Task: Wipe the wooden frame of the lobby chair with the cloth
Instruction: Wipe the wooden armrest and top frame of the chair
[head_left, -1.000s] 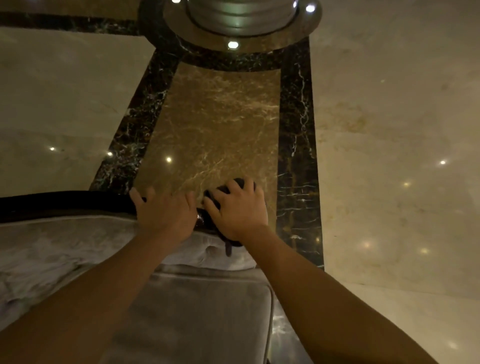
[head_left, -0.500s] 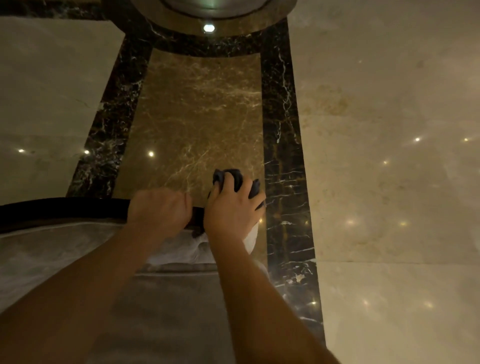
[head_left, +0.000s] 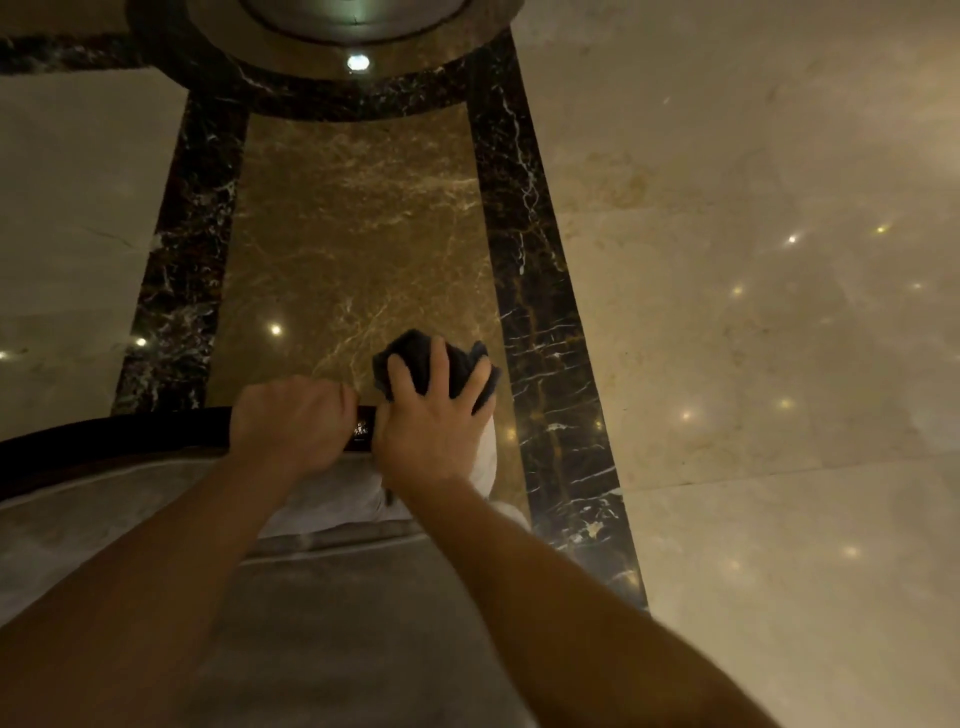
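Two hands on the frame (head_left: 130, 434): left hand (head_left: 291, 423) fingers curl around it; beside it, right hand (head_left: 434, 415) fingers clutch the cloth (head_left: 457, 364).

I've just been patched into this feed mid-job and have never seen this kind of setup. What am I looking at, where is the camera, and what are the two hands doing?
There is no machine here: a person works with two bare hands. The single picture comes from a wide-angle camera on the person's head, looking forward and down, so both forearms run up from the bottom edge. The left hand is closed in a fist over the dark wooden frame along the top of the chair back. The right hand presses a dark cloth onto the end of that frame, fingers spread over it. Below the frame lies the pale padded chair back, and nearer the camera the grey seat. Beyond is a polished marble floor with dark inlaid bands, reflecting ceiling lights.
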